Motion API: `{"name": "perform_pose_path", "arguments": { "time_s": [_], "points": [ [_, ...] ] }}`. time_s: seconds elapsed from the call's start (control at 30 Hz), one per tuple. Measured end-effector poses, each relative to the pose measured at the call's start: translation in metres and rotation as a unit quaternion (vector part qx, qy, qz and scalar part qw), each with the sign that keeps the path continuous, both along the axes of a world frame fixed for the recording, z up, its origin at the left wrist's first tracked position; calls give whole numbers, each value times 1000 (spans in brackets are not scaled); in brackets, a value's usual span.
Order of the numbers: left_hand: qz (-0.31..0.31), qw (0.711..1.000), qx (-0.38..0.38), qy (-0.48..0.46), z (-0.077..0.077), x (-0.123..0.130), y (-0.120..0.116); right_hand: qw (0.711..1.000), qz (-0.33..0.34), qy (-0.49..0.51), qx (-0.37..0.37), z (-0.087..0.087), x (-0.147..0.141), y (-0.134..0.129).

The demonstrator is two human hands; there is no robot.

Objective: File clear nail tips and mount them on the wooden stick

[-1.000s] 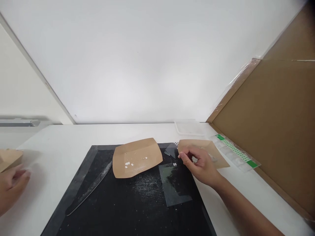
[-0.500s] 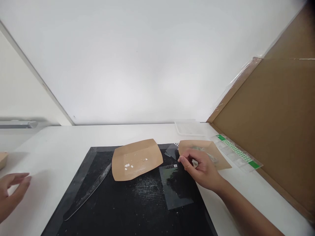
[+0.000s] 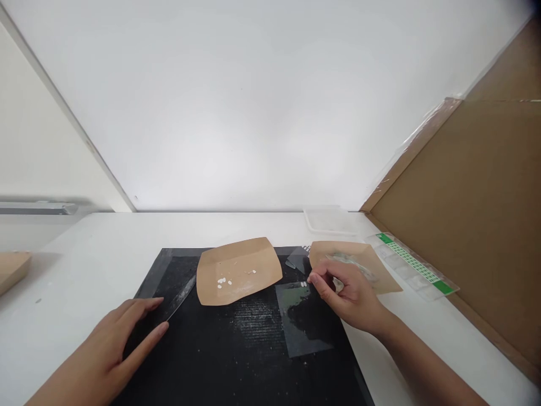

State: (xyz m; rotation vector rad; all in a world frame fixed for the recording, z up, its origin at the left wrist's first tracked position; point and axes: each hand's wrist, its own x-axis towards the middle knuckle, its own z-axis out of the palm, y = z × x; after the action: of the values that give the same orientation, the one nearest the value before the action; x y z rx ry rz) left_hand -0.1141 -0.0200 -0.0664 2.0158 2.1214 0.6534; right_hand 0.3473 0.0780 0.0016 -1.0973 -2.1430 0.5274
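The left hand (image 3: 112, 341) has been brought in from the white tabletop (image 3: 54, 316) to the black mat (image 3: 211, 363), while the right hand (image 3: 353, 296) is kept almost in place.
The left thumb and fingers are spread, reaching over the long, dark, blade-shaped tool (image 3: 182, 296) — whether it is touched cannot be told. The right thumb and forefinger are pressed together; whether anything tiny is pinched is unclear. Just left of that pinch, small white pieces (image 3: 303, 285) are seen at the top edge of the clear rectangular sheet (image 3: 293, 335). Farther left, white bits (image 3: 222, 280) are held on the curved brown paper tray (image 3: 240, 265) — between the two hands.
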Motion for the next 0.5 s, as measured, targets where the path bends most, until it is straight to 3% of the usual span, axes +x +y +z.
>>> {"name": "perform_pose_path", "arguments": {
  "time_s": [0.13, 0.23, 0.33, 0.5],
  "points": [
    [-9, 998, -51, -31, -2, 15, 5, 1000, 0, 3, -7, -1, 0, 0],
    [-42, 999, -33, -3, 0, 31, 9, 1000, -1, -4, -1, -2, -1, 1],
    [-30, 999, -17, 16, -2, 42, 17, 1000, 4, -11, 3, -5, -1, 2],
    [-6, 1000, 5, 28, -10, 26, 24, 1000, 4, -20, -1, -9, 0, 3]
  ]
}}
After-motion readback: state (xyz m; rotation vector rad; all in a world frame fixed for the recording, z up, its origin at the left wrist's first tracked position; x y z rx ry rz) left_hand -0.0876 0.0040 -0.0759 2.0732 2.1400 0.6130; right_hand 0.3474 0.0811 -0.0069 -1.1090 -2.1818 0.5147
